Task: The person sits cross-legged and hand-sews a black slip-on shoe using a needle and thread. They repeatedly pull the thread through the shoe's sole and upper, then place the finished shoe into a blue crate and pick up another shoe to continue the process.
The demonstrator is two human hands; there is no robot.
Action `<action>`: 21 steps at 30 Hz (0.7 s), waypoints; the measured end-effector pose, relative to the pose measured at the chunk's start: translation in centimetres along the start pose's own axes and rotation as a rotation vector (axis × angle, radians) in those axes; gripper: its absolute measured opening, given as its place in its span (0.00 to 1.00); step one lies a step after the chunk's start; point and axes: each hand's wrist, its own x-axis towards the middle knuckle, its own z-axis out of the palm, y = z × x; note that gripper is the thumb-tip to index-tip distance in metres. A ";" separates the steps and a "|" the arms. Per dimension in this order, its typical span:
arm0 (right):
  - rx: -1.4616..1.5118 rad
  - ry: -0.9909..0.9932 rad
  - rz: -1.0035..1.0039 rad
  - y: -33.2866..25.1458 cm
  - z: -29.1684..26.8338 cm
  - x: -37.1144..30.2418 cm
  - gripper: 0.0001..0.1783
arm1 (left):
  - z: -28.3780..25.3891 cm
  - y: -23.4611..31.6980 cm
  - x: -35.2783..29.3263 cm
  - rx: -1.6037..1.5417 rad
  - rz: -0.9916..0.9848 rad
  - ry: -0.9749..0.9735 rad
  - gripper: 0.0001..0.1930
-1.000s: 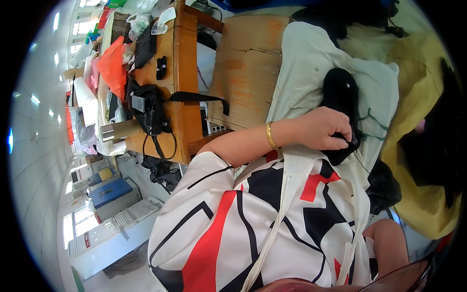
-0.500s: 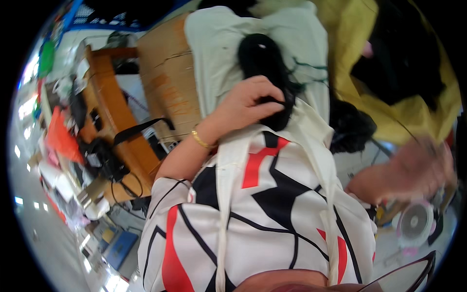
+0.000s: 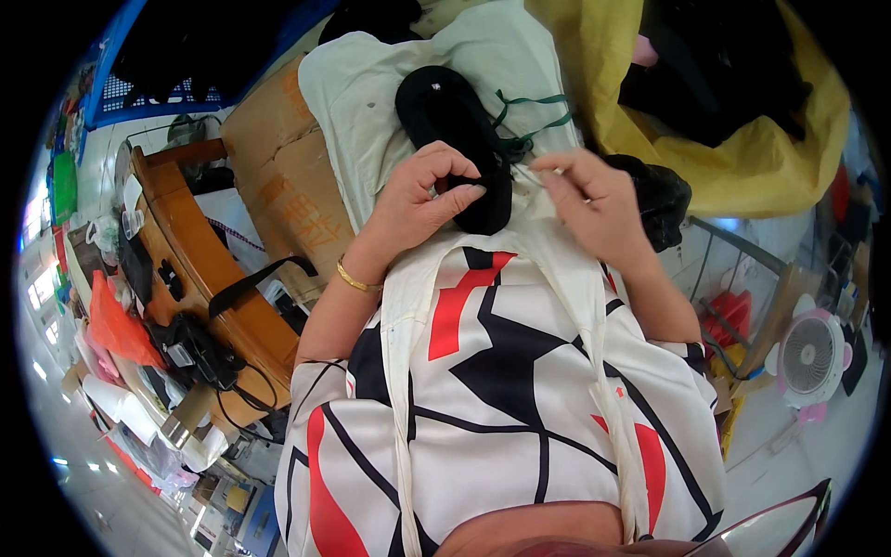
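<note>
Black slipper: it [image 3: 452, 107] lies on the cream cloth [image 3: 339, 97] in front of the person's body, a rounded end pointing away, with 1 small white mark near that end.
Left hand: it [image 3: 419, 200] is mostly closed, pinching the near part of the slipper's left edge between thumb and curled fingers; a gold bracelet [image 3: 357, 280] circles the wrist.
Right hand: it [image 3: 599, 200] is raised just right of the slipper, partly curled, thumb and forefinger close together; whether they grip something thin, one cannot tell.
Green cord: it [image 3: 548, 121] lies loosely on the cloth, right of the slipper.
Left side: a cardboard box [image 3: 283, 172] sits between the cloth and a wooden table [image 3: 200, 237].
Right side: a yellow sack [image 3: 742, 192] holds black material [image 3: 715, 79]; a white fan [image 3: 809, 353] stands lower down.
</note>
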 end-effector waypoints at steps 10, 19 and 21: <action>-1.007 0.598 -0.008 8.1 -12.0 -3.3 0.09 | 1.2 -0.7 0.7 -0.149 -0.094 -0.002 0.05; -0.106 0.243 -0.028 2.5 -2.1 -1.5 0.09 | 1.3 -1.5 1.0 -0.273 -0.110 -0.031 0.04; 0.003 -0.013 0.087 -0.1 -0.9 -1.5 0.09 | 1.1 -1.4 0.9 -0.273 -0.115 -0.033 0.04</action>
